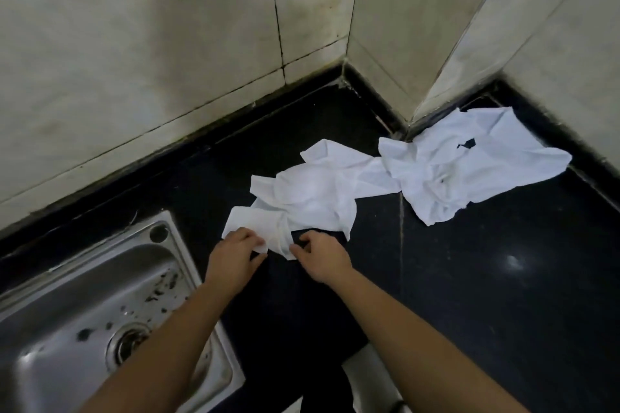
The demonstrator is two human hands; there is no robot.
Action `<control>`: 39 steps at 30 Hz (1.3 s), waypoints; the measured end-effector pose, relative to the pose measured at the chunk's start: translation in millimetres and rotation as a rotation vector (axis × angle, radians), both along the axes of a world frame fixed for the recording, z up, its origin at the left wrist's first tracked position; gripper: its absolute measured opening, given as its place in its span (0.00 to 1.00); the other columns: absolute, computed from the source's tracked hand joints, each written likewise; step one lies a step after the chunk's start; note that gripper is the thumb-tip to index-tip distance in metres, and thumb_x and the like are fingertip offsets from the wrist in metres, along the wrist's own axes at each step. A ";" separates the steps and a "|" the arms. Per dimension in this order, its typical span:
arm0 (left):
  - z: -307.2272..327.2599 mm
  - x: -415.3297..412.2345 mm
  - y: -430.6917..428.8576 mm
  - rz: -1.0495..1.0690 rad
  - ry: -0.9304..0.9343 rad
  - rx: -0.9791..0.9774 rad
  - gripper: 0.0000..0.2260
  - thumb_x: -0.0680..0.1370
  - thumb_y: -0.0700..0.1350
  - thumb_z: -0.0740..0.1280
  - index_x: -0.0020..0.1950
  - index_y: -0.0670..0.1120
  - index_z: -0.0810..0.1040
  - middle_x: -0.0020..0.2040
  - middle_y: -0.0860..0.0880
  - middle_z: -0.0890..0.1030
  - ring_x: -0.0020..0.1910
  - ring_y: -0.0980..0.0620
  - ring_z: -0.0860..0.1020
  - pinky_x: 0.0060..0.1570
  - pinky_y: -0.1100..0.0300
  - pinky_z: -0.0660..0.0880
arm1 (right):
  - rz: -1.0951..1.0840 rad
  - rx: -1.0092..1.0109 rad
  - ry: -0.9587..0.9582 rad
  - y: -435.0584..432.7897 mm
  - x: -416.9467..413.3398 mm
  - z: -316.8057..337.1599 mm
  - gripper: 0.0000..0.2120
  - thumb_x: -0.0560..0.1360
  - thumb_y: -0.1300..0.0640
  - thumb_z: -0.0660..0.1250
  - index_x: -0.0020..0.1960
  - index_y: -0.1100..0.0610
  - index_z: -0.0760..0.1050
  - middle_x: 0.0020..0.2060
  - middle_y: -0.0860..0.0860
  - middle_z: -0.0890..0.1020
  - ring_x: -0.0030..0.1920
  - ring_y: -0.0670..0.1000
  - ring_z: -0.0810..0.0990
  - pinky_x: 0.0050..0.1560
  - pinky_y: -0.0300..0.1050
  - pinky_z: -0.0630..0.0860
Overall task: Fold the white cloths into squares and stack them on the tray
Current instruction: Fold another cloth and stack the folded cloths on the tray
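Crumpled white cloths lie on a black counter. The nearest cloth spreads across the middle, and its front edge reaches my hands. My left hand pinches the cloth's near left corner. My right hand pinches the near edge a little to the right. A second crumpled white cloth with a small hole lies further right, against the wall corner. No tray is in view.
A steel sink with dark debris around its drain is set into the counter at the left. Tiled walls close off the back, and a tiled pillar juts out at the right.
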State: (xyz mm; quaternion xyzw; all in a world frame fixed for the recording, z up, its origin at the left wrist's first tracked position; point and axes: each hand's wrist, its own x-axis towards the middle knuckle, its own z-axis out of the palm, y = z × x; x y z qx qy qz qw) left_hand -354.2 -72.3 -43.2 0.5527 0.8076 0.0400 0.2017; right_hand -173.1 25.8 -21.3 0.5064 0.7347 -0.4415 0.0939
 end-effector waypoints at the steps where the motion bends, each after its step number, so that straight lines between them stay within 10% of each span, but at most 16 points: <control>1: -1.3 -2.3 -0.5 0.005 0.002 0.025 0.08 0.74 0.49 0.74 0.52 0.50 0.85 0.53 0.52 0.80 0.52 0.48 0.80 0.48 0.54 0.77 | 0.000 -0.006 -0.016 -0.2 -6.0 -3.4 0.16 0.79 0.44 0.65 0.60 0.54 0.79 0.53 0.51 0.83 0.54 0.53 0.81 0.52 0.49 0.79; 6: 15.1 -4.3 6.5 0.110 -0.113 0.159 0.03 0.75 0.44 0.71 0.45 0.46 0.79 0.44 0.51 0.79 0.42 0.49 0.77 0.37 0.58 0.71 | -0.049 -0.044 0.033 5.3 -1.8 -5.1 0.11 0.79 0.54 0.62 0.41 0.59 0.75 0.37 0.51 0.79 0.38 0.51 0.77 0.38 0.47 0.75; 10: 55.6 3.1 31.3 0.397 -0.337 0.263 0.08 0.73 0.40 0.69 0.39 0.45 0.71 0.33 0.48 0.76 0.32 0.51 0.74 0.33 0.55 0.70 | -0.383 -0.201 0.294 25.0 30.4 18.8 0.10 0.81 0.52 0.62 0.49 0.59 0.73 0.42 0.51 0.78 0.43 0.50 0.77 0.49 0.51 0.80; 19: 150.2 130.1 118.4 0.281 -0.692 0.377 0.05 0.81 0.38 0.59 0.51 0.43 0.75 0.44 0.50 0.75 0.41 0.54 0.72 0.40 0.59 0.69 | -0.806 -0.240 0.684 76.4 193.0 116.5 0.11 0.81 0.56 0.62 0.42 0.59 0.75 0.39 0.51 0.81 0.43 0.47 0.81 0.48 0.42 0.81; 25: 180.2 241.5 132.1 0.315 -0.867 0.275 0.08 0.81 0.43 0.58 0.53 0.47 0.77 0.52 0.49 0.78 0.51 0.51 0.75 0.54 0.52 0.73 | -0.820 -0.328 0.837 70.6 306.2 133.1 0.19 0.77 0.53 0.72 0.66 0.54 0.75 0.57 0.52 0.85 0.57 0.50 0.84 0.61 0.50 0.80; 29: 192.3 304.3 127.0 0.276 -0.899 0.185 0.15 0.67 0.46 0.61 0.53 0.48 0.74 0.51 0.48 0.75 0.51 0.48 0.73 0.51 0.51 0.70 | -0.702 -0.321 0.799 55.2 376.8 134.9 0.11 0.78 0.54 0.71 0.58 0.55 0.84 0.48 0.51 0.87 0.46 0.47 0.85 0.46 0.42 0.80; 34: 191.0 354.6 123.1 0.112 -0.773 0.156 0.15 0.75 0.30 0.62 0.57 0.45 0.69 0.49 0.49 0.72 0.43 0.53 0.71 0.40 0.59 0.69 | -0.673 -0.049 0.531 44.3 435.0 113.4 0.08 0.75 0.54 0.72 0.54 0.52 0.82 0.50 0.51 0.85 0.50 0.49 0.82 0.53 0.49 0.80; 39: 189.7 380.4 119.8 0.069 -0.888 0.189 0.16 0.74 0.30 0.70 0.56 0.46 0.73 0.52 0.45 0.78 0.47 0.51 0.77 0.43 0.63 0.75 | -0.399 0.239 0.070 33.1 447.7 108.1 0.27 0.74 0.48 0.71 0.71 0.49 0.69 0.66 0.52 0.72 0.62 0.53 0.77 0.62 0.51 0.76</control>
